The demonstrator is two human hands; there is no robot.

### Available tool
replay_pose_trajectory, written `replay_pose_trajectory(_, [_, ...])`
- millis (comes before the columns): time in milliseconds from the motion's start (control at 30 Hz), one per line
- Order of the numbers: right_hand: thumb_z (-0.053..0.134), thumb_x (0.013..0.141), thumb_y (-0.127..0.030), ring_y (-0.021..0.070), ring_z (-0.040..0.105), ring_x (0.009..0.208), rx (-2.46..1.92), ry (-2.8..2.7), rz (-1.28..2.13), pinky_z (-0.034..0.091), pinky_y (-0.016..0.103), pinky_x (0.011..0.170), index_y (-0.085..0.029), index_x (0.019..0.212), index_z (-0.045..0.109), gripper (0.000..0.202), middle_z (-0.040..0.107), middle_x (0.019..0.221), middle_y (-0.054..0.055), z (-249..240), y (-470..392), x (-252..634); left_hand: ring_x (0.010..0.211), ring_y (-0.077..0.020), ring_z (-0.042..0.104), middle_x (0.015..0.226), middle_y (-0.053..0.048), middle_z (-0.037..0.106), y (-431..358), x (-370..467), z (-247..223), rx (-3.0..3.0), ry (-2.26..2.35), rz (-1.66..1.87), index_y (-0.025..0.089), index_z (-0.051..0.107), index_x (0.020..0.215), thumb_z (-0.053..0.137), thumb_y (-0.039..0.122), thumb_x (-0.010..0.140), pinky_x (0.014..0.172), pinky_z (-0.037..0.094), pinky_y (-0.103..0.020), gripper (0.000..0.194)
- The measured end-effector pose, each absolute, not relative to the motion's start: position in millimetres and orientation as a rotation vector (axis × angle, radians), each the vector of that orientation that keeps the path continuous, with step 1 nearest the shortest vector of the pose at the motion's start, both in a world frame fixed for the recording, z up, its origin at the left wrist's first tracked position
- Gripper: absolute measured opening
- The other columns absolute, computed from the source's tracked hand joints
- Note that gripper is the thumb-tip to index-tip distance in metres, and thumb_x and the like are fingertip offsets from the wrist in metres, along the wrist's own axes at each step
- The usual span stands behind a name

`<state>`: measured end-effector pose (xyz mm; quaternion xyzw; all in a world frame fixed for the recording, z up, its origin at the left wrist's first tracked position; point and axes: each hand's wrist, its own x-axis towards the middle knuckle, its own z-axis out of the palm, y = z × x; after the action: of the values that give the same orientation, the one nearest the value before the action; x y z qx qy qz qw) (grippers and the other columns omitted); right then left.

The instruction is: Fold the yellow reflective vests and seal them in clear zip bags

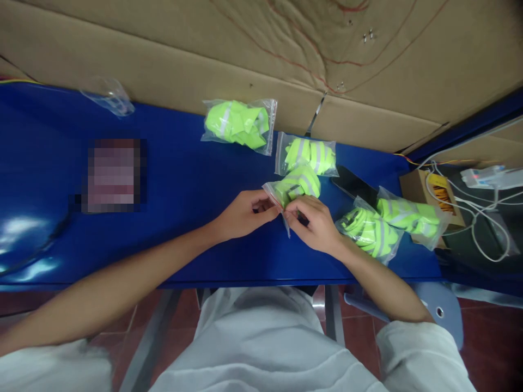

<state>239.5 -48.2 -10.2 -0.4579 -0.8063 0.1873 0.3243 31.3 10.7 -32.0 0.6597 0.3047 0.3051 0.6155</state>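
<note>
A clear zip bag with a folded neon-yellow reflective item [302,182] lies in front of me on the blue table [180,158]. My left hand [251,214] pinches the left end of its opening edge. Right beside it, my right hand [312,220] pinches the same edge, the fingertips of both hands almost touching. Just behind is another bagged neon item [310,156], close against the held one. A further neon bag [237,124] rests farther back to the left. Near my right forearm lie two more bagged neon items, one nearer [371,231] and one farther right [412,216].
A dark flat object [354,185] lies behind the right-hand bags. An open cardboard box [419,188] and white cables [474,209] are at the right. Crumpled clear plastic [112,97] and a blurred-out object [112,174] sit at the left. Cardboard [163,60] lines the back.
</note>
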Motion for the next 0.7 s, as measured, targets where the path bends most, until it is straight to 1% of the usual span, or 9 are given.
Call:
replay_pose_trajectory(100, [0.055, 0.100, -0.021, 0.0149, 0.054, 0.071, -1.191, -2.113, 0.387, 0.041, 0.033, 0.074, -0.021, 0.085, 0.057, 0.014, 0.057, 0.072, -0.001, -16, -50, 236, 0.061, -0.0120, 0.062, 0.072, -0.002, 0.070, 9, 30, -27, 1.552, 0.784, 0.685, 0.015, 0.072, 0.086, 0.073, 0.040, 0.086, 0.056, 0.049, -0.021, 0.025])
replay_pose_trajectory(233, [0.055, 0.098, -0.020, 0.0150, 0.053, 0.069, -1.220, -2.078, 0.327, 0.041, 0.033, 0.073, -0.022, 0.081, 0.054, 0.018, 0.055, 0.071, -0.002, -16, -52, 232, 0.065, -0.0126, 0.063, 0.075, -0.002, 0.071, 6, 25, -19, 1.586, 0.765, 0.664, 0.015, 0.072, 0.088, 0.070, 0.040, 0.089, 0.059, 0.048, -0.020, 0.026])
replay_pose_trajectory(300, [0.056, 0.098, -0.021, 0.0160, 0.055, 0.070, -1.259, -2.120, 0.247, 0.041, 0.033, 0.072, -0.022, 0.081, 0.054, 0.017, 0.058, 0.072, -0.001, -14, -54, 230, 0.064, -0.0116, 0.061, 0.074, -0.002, 0.070, 6, 23, -17, 1.630, 0.713, 0.654, 0.015, 0.072, 0.089, 0.069, 0.041, 0.090, 0.058, 0.047, -0.020, 0.027])
replay_pose_trajectory(433, [0.059, 0.095, -0.023, 0.0175, 0.059, 0.069, -1.267, -2.280, -0.097, 0.039, 0.035, 0.072, -0.021, 0.085, 0.058, 0.011, 0.066, 0.074, 0.001, -8, -59, 227, 0.056, -0.0086, 0.053, 0.066, 0.002, 0.063, 5, 21, -19, 1.812, 0.642, 0.702, 0.016, 0.071, 0.085, 0.064, 0.036, 0.093, 0.053, 0.039, -0.018, 0.023])
replay_pose_trajectory(533, [0.058, 0.096, -0.019, 0.0150, 0.056, 0.061, -1.233, -2.372, -0.306, 0.037, 0.035, 0.071, -0.022, 0.077, 0.056, 0.019, 0.062, 0.065, -0.002, -2, -65, 223, 0.054, -0.0071, 0.050, 0.064, 0.003, 0.058, 2, 21, -17, 1.933, 0.577, 0.764, 0.016, 0.067, 0.079, 0.060, 0.028, 0.094, 0.052, 0.036, -0.018, 0.020])
replay_pose_trajectory(600, [0.058, 0.095, -0.019, 0.0135, 0.054, 0.058, -1.215, -2.376, -0.366, 0.037, 0.035, 0.070, -0.022, 0.072, 0.054, 0.024, 0.059, 0.061, -0.003, 2, -69, 222, 0.053, -0.0066, 0.048, 0.064, 0.004, 0.057, 0, 22, -13, 1.989, 0.532, 0.782, 0.017, 0.065, 0.078, 0.059, 0.025, 0.093, 0.051, 0.035, -0.018, 0.019])
replay_pose_trajectory(700, [0.060, 0.094, -0.020, 0.0129, 0.054, 0.056, -1.215, -2.322, -0.358, 0.038, 0.034, 0.068, -0.023, 0.072, 0.055, 0.023, 0.060, 0.062, -0.004, 7, -72, 224, 0.053, -0.0066, 0.047, 0.064, 0.004, 0.056, -4, 23, -6, 2.008, 0.534, 0.838, 0.017, 0.065, 0.078, 0.058, 0.024, 0.094, 0.051, 0.035, -0.019, 0.018])
